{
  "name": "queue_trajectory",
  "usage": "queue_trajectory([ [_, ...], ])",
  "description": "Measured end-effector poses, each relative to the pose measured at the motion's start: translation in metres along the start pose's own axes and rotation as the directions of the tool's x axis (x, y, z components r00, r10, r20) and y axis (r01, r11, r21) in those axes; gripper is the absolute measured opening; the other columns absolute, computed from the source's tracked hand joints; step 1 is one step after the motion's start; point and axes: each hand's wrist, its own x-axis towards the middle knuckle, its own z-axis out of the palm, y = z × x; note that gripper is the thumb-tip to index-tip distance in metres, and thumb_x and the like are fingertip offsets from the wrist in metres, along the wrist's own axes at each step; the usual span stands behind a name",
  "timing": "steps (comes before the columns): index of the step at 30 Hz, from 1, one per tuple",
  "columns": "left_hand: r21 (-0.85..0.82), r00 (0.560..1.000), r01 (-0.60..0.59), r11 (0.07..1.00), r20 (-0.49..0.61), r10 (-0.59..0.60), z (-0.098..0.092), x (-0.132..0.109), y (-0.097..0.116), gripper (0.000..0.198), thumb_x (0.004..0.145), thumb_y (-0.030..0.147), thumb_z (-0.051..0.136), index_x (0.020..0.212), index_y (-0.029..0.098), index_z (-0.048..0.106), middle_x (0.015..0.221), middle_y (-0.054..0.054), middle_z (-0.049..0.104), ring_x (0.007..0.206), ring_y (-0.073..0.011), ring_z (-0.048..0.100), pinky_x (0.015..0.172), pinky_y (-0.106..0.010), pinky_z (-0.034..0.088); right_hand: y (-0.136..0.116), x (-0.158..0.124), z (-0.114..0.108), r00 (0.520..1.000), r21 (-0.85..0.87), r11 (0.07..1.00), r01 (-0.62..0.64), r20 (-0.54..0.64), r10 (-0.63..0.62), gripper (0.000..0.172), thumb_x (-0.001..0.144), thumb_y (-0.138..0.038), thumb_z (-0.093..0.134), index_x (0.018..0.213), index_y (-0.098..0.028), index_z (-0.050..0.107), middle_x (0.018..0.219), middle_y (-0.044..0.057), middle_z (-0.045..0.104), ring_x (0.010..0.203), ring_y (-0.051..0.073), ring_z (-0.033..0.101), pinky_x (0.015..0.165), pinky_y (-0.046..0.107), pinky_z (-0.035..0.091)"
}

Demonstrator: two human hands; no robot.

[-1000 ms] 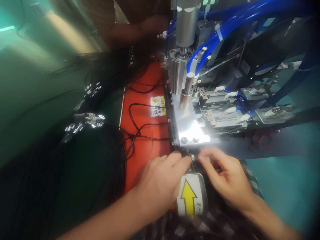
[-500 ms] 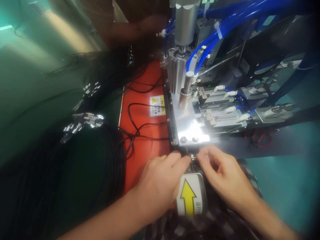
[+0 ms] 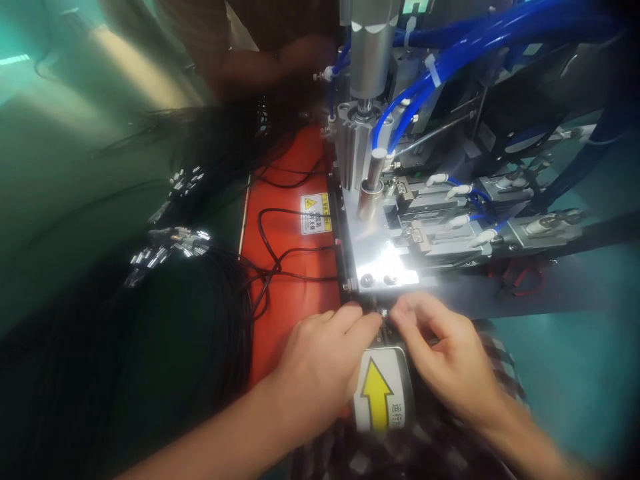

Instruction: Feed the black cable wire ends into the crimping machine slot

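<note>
My left hand (image 3: 320,360) and my right hand (image 3: 445,357) meet fingertip to fingertip at the front edge of a small machine, just under its shiny metal plate (image 3: 383,263). Both pinch at a tiny dark part (image 3: 384,316) in the slot there; what it is I cannot make out. Below the fingers sits a white label with a yellow arrow (image 3: 380,393) that points toward the slot. Thin black cables (image 3: 270,260) run across the orange panel (image 3: 287,293) toward the machine.
A pneumatic cylinder (image 3: 367,60) with blue air hoses (image 3: 450,47) rises behind the plate. Bundles of black cables with metal plugs (image 3: 173,243) lie on the left. Another person's arm (image 3: 260,60) reaches in at the top. The teal table surface (image 3: 565,360) lies to the right.
Both hands stay pinched at the slot; my right hand's fingertips have crept slightly left toward the left hand. The view shifted a little.
</note>
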Motion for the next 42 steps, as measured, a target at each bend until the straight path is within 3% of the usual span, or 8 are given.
queue_trajectory([
  [11, -0.001, 1.000, -0.008, 1.000, -0.011, 0.008, 0.001, -0.001, -0.001, 0.032, 0.092, 0.017, 0.033, 0.103, 0.016, 0.063, 0.079, -0.006, 0.063, 0.067, -0.0182, 0.061, 0.058, -0.029, 0.050, -0.002, 0.010, -0.007, 0.905, 0.168, 0.906, -0.389, 0.252, 0.342, 0.031, 0.086, -0.045, 0.052, 0.069, -0.018, 0.053, 0.051, -0.005, 0.045, 0.043, 0.010, 0.040, 0.039, 0.022, 0.034],
  [13, -0.005, 1.000, -0.003, 1.000, -0.013, 0.003, 0.001, -0.001, 0.000, 0.032, 0.092, 0.017, 0.034, 0.104, 0.016, 0.063, 0.079, -0.005, 0.063, 0.066, -0.0170, 0.061, 0.059, -0.028, 0.049, -0.003, 0.009, -0.011, 0.928, 0.042, 0.948, -0.315, 0.222, 0.299, 0.032, 0.088, -0.044, 0.049, 0.069, -0.019, 0.054, 0.050, -0.005, 0.046, 0.041, 0.010, 0.041, 0.040, 0.023, 0.034],
  [16, -0.016, 1.000, -0.006, 1.000, -0.011, 0.005, 0.002, -0.001, -0.001, 0.030, 0.092, 0.018, 0.035, 0.103, 0.017, 0.063, 0.077, -0.005, 0.062, 0.065, -0.0162, 0.060, 0.059, -0.027, 0.049, -0.004, 0.002, -0.012, 0.999, -0.200, 0.979, -0.042, 0.004, 0.044, 0.022, 0.089, -0.036, 0.051, 0.083, -0.018, 0.063, 0.055, -0.003, 0.057, 0.044, 0.013, 0.050, 0.045, 0.025, 0.038],
  [21, -0.040, 0.999, 0.006, 0.999, -0.047, -0.008, 0.002, -0.002, -0.001, 0.026, 0.091, 0.017, 0.037, 0.101, 0.017, 0.062, 0.078, -0.005, 0.063, 0.071, -0.0169, 0.062, 0.065, -0.027, 0.052, -0.005, -0.001, -0.003, 0.937, -0.335, 0.893, 0.302, -0.067, -0.342, 0.012, 0.088, -0.023, 0.058, 0.096, -0.019, 0.066, 0.076, 0.002, 0.073, 0.060, 0.016, 0.063, 0.061, 0.028, 0.046],
  [25, -0.031, 0.999, 0.022, 0.999, -0.042, -0.023, 0.001, -0.001, -0.001, 0.026, 0.090, 0.014, 0.037, 0.100, 0.018, 0.062, 0.079, -0.005, 0.064, 0.072, -0.0172, 0.063, 0.065, -0.026, 0.053, -0.007, 0.004, -0.003, 0.920, -0.386, 0.850, 0.359, -0.008, -0.392, 0.012, 0.089, -0.021, 0.055, 0.084, -0.019, 0.066, 0.073, 0.001, 0.073, 0.057, 0.015, 0.062, 0.059, 0.028, 0.041],
  [35, -0.044, 0.998, 0.013, 0.999, -0.068, -0.016, 0.001, -0.001, 0.000, 0.026, 0.090, 0.013, 0.037, 0.097, 0.017, 0.062, 0.078, -0.005, 0.064, 0.071, -0.0163, 0.063, 0.065, -0.026, 0.052, -0.010, 0.001, -0.008, 0.970, -0.480, 0.846, 0.231, 0.042, -0.241, 0.019, 0.091, -0.025, 0.046, 0.081, -0.020, 0.061, 0.065, 0.000, 0.068, 0.052, 0.017, 0.060, 0.054, 0.028, 0.037],
  [39, -0.031, 0.998, 0.000, 1.000, -0.065, -0.002, 0.001, -0.001, -0.001, 0.026, 0.090, 0.013, 0.038, 0.096, 0.017, 0.062, 0.079, -0.005, 0.064, 0.072, -0.0165, 0.064, 0.065, -0.026, 0.053, -0.012, 0.005, -0.008, 0.997, -0.291, 0.957, -0.006, 0.072, 0.029, 0.024, 0.091, -0.032, 0.045, 0.075, -0.020, 0.057, 0.059, -0.002, 0.061, 0.050, 0.015, 0.054, 0.050, 0.026, 0.037],
  [42, 0.000, 0.997, -0.014, 1.000, -0.077, 0.014, 0.001, -0.002, -0.001, 0.027, 0.090, 0.014, 0.037, 0.095, 0.015, 0.063, 0.081, -0.007, 0.064, 0.072, -0.0182, 0.064, 0.063, -0.029, 0.053, -0.009, 0.009, -0.010, 0.957, -0.085, 0.972, -0.220, 0.175, 0.232, 0.029, 0.091, -0.039, 0.045, 0.071, -0.020, 0.055, 0.056, -0.003, 0.055, 0.049, 0.013, 0.048, 0.046, 0.024, 0.035],
])
